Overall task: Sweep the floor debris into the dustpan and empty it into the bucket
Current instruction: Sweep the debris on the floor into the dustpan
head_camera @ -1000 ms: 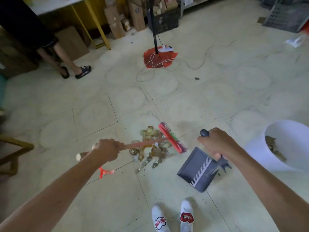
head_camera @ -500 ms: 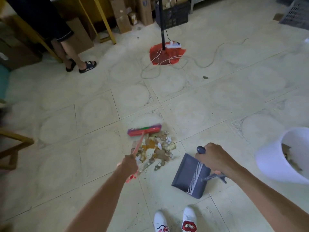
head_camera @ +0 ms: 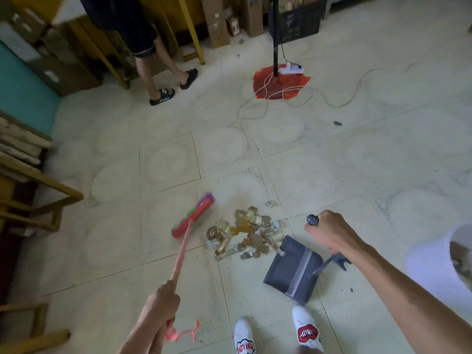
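Left hand (head_camera: 161,302) is gripping the broom (head_camera: 194,217) left of the debris pile (head_camera: 245,233), right hand (head_camera: 329,232) is clamping the dustpan (head_camera: 291,268) handle just right of it, so a hard swipe is probably flinging scraps past the lip instead of toward the bucket (head_camera: 439,267).

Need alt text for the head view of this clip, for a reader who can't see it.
Seen from above, a left hand holds a red broom left of a debris pile on the tiled floor, while the right hand tilts a grey dustpan at the pile's right edge. A white bucket stands at far right.
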The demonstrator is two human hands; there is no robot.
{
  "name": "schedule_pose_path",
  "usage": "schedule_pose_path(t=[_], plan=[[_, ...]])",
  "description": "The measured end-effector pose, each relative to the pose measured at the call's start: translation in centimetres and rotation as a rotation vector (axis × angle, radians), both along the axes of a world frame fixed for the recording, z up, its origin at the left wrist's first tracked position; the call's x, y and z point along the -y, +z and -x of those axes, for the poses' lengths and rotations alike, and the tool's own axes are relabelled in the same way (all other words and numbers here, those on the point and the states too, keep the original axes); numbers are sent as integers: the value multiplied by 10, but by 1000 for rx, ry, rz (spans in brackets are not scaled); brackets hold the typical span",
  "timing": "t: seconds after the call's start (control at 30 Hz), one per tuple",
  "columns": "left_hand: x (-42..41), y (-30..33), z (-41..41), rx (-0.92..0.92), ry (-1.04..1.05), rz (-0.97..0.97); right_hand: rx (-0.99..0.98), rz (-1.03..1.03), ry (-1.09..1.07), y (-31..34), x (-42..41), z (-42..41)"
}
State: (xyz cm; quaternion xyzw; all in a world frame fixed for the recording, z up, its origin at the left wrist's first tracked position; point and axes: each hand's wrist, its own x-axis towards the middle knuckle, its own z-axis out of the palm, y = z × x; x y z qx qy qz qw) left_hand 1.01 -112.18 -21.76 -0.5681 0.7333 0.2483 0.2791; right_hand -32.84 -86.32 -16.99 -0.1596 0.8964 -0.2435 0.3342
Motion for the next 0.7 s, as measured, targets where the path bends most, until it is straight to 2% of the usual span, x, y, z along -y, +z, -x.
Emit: schedule_pose_path(t=[0.1, 0.2, 0.3, 0.43, 0.7], plan=[[-34, -16, 46, -59, 282, -99, -24, 31, 14, 1, 2, 26], [-80, -21, 91, -115, 417, -251, -70, 3, 51, -5, -3, 39], [-127, -9, 109, -95, 385, -325, -79, 0, 91, -8, -10, 43], [-150, 23, 109, -67, 278, -389, -73, 21, 98, -2, -12, 48], [-136, 85, 109, -151, 400, -647, -21, 23, 94, 0, -8, 43]])
